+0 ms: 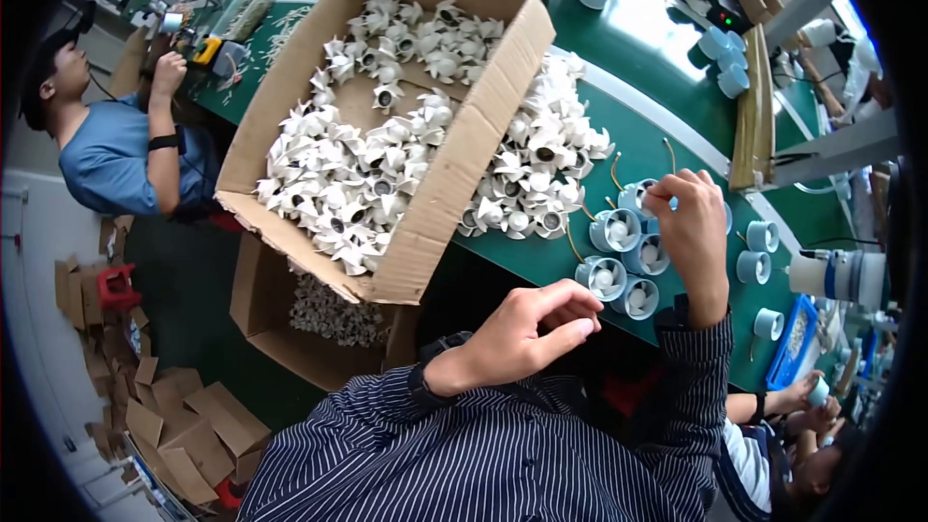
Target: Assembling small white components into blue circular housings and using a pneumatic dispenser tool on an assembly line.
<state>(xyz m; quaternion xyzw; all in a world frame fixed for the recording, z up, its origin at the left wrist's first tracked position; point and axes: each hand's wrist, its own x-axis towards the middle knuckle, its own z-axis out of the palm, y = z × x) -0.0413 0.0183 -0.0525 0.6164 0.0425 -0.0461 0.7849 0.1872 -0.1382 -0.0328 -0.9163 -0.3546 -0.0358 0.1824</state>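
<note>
My right hand is closed, fingertips pinched at a white fan impeller in the far light-blue round housing. The fingers partly cover that piece. My left hand hovers nearer to me, palm inward, its thumb apart from the bent fingers and nothing visible between them. Between the hands sit several more blue housings with white impellers inside, some with thin brown wires. A pile of loose white impellers lies to their left on the green table.
A large cardboard box of white impellers takes up the table's left side. Below it stands another box with small white parts. More blue housings and a blue tray are at the right. Co-workers sit left and lower right.
</note>
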